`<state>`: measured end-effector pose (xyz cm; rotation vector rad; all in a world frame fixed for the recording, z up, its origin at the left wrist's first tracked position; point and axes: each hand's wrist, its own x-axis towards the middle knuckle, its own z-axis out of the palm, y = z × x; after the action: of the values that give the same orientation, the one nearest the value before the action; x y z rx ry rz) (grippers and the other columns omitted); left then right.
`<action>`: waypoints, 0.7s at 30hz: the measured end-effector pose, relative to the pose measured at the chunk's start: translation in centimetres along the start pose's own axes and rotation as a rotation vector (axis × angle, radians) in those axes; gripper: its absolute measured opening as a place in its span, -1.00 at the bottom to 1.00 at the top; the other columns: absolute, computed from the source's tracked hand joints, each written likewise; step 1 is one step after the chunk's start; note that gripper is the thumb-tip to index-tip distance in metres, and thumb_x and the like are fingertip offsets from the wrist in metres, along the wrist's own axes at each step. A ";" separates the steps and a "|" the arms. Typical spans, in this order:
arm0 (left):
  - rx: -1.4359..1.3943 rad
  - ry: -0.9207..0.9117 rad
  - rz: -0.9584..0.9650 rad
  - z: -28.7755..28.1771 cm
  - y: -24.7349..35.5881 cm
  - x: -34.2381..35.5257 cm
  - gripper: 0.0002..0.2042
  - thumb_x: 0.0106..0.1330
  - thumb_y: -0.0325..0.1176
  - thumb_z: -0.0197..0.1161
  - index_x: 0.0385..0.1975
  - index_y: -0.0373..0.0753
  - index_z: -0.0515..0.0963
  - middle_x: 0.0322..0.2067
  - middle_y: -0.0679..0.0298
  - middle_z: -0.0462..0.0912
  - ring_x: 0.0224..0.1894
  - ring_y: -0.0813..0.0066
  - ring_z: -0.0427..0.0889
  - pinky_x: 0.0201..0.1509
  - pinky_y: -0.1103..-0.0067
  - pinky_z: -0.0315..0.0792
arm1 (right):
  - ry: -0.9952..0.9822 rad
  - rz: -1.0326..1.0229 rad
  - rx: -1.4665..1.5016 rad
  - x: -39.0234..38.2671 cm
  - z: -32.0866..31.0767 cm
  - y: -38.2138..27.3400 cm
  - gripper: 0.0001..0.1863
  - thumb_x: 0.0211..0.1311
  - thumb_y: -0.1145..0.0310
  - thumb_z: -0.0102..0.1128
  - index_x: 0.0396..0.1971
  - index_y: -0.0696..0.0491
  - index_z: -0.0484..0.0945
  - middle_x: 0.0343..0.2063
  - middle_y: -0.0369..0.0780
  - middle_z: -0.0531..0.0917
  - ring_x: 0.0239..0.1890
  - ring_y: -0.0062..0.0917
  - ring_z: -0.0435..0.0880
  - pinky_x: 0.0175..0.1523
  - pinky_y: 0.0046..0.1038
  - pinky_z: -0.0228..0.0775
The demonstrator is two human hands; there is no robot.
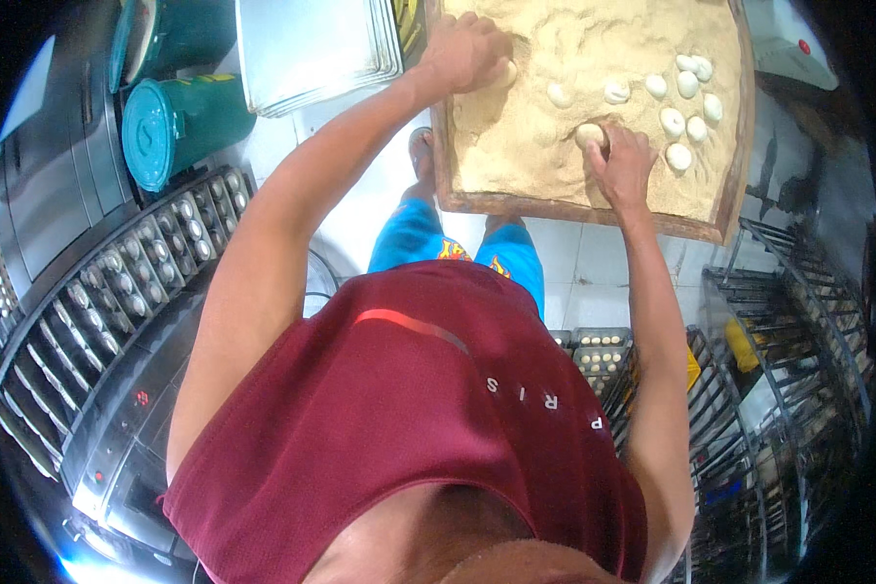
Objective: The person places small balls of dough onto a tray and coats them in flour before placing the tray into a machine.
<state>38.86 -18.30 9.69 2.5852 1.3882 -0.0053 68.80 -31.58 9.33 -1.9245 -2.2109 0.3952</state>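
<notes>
A wooden-framed tray [594, 206] filled with tan crumbs lies in front of me. My left hand [465, 54] is over the tray's left side, its fingers curled round a pale dough ball [509, 74] that shows only in part beside them. Near the front edge, my right hand [625, 164] grips another dough ball [590, 135] between thumb and fingers, low against the crumbs. Between the hands sit a crumb-dusted ball [559, 94] and a whiter one [616, 91]. Several white dough balls [673, 122] are grouped on the crumbs at the right.
Stacked metal sheet pans [319, 49] stand left of the tray, near a green lidded bin [190, 122]. A rack of trays with dough balls [136, 263] runs along my left. Dark metal racks [798, 321] are at my right, and a tray of dough balls [602, 352] is beside my body.
</notes>
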 end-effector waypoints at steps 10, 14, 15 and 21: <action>-0.115 -0.147 0.026 0.1 0.3 -1.7 -0.63 0.08 -0.09 0.43 -0.14 -0.08 0.65 -0.23 0.18 0.74 -0.01 0.15 0.68 0.09 0.18 0.46 | -0.021 0.220 0.199 -0.6 0.0 -3.2 -0.63 0.03 0.31 0.40 -0.14 0.11 0.61 -0.21 -0.07 0.67 -0.13 -0.16 0.60 0.03 -0.11 0.39; -0.510 0.132 -0.026 -2.5 -1.5 -5.0 -0.72 0.06 -0.14 0.36 -0.25 -0.08 0.65 -0.31 0.25 0.71 -0.04 0.20 0.64 0.02 0.17 0.39 | 0.085 0.364 0.362 0.7 -0.2 -3.8 -0.59 0.13 0.36 0.40 -0.04 0.20 0.57 -0.19 -0.11 0.67 -0.17 -0.35 0.62 0.02 -0.30 0.45; -0.630 0.156 -0.116 -3.8 -2.5 -6.4 -0.74 0.03 -0.19 0.36 -0.28 -0.11 0.65 -0.31 0.24 0.72 -0.09 0.16 0.65 0.01 0.20 0.44 | 0.102 0.420 0.394 2.0 -0.8 -5.2 -0.59 0.16 0.37 0.40 -0.03 0.21 0.56 -0.19 -0.13 0.66 -0.17 -0.40 0.61 0.01 -0.34 0.46; -0.967 0.275 -0.567 -1.7 -17.7 -16.6 -0.67 0.14 -0.24 0.48 -0.16 -0.27 0.66 -0.20 0.14 0.75 -0.13 0.33 0.72 0.00 0.44 0.57 | -0.044 0.130 0.673 11.0 4.2 -22.0 -0.61 0.15 0.47 0.40 0.00 0.16 0.57 -0.13 -0.23 0.65 -0.08 -0.53 0.63 0.05 -0.47 0.47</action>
<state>14.79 -22.20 9.80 1.4030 1.6088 0.7496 45.24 -23.80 11.94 -1.6772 -1.6600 1.0501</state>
